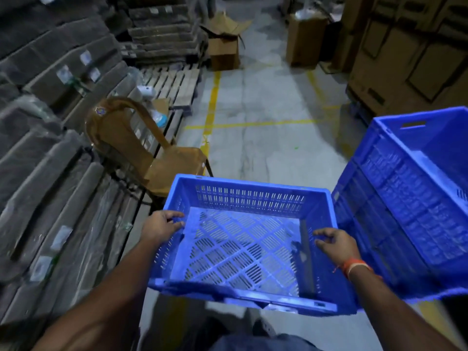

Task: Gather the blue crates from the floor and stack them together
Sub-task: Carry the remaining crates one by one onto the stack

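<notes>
A blue perforated crate (243, 196) hangs in front of me, lifted off the floor and empty. My left hand (159, 228) grips its left rim, fingers curled over the edge. My right hand (335, 245), with an orange band at the wrist, grips the right rim. To the right stands a stack of blue crates (405, 196), its top crate open and empty; the held crate sits just left of the stack, close to touching it.
A brown plastic chair (141, 148) stands just beyond the crate on the left. Wrapped dark bundles (50, 148) are piled along the left side. Cardboard boxes (224, 44) stand farther back and at right. Grey floor with yellow lines (212, 105) stretches ahead.
</notes>
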Tool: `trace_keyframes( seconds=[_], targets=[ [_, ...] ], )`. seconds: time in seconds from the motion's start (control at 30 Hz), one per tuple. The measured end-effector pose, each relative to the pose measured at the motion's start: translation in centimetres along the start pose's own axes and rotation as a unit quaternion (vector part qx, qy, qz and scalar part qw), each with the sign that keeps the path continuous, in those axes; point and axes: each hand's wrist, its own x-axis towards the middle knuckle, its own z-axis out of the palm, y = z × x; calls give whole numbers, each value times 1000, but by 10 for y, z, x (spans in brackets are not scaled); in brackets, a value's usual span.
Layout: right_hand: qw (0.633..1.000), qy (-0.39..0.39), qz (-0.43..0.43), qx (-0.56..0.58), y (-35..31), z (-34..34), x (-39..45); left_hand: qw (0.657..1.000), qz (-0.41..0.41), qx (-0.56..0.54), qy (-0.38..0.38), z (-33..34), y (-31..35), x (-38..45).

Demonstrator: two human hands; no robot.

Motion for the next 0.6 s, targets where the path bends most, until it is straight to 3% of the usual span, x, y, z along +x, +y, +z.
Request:
trace_keyframes(
  seconds=[0.33,0.6],
  targets=[
    [985,86,138,54,-19,12,70,980,145,69,-118,13,98,206],
    [937,198,279,70,-60,44,68,910,312,166,-216,30,197,345]
  ],
)
